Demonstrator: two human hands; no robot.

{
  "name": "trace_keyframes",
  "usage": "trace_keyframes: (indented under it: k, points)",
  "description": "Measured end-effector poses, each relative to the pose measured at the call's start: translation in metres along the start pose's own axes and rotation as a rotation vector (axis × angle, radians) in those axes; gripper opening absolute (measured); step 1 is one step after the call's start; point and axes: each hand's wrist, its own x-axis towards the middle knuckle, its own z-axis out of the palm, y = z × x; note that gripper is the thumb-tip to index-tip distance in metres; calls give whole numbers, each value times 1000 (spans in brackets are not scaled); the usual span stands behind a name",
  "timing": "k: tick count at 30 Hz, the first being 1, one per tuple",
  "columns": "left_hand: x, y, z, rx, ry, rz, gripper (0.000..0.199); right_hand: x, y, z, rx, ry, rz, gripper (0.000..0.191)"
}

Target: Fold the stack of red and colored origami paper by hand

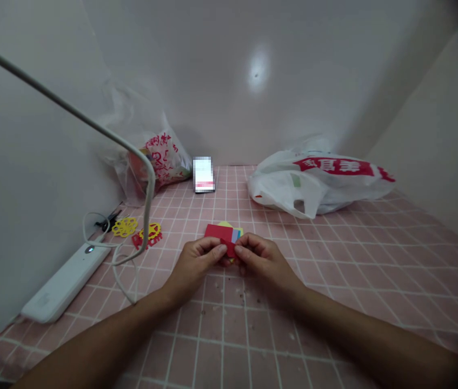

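Note:
Near the middle of the table, both hands meet over a small red piece of paper (230,249). My left hand (201,258) pinches it at the left with thumb and fingers. At its right side my right hand (261,258) is closed on it too, thumb on top. Just behind the fingers lies a larger red sheet (217,232), with the edges of a lilac sheet (234,235) and a yellow sheet (224,223) showing around it. A narrow blue edge is visible as well. The fingers hide the lower part of the red piece.
A white cable (91,123) hangs across the left side, near a long white device (66,281). Yellow cutouts (125,227) and red cutout lettering (141,241) lie beside it. At the back are a lit phone (203,174), a filled bag (164,162) and a white plastic bag (285,183).

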Motion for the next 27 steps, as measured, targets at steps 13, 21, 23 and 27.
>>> trace_keyframes:
  k: [13,21,23,27]
  points:
    - [1,1,0,-4,35,-39,19,0,0,2,57,-12,-39,12]
    - [1,3,-1,52,-36,11,20,0,-2,3,110,-63,-13,13]
    - [1,4,0,68,-27,22,19,-1,-1,3,70,-56,-25,14]
    - [-1,5,0,108,-2,21,22,-3,2,2,-123,-44,-76,19]
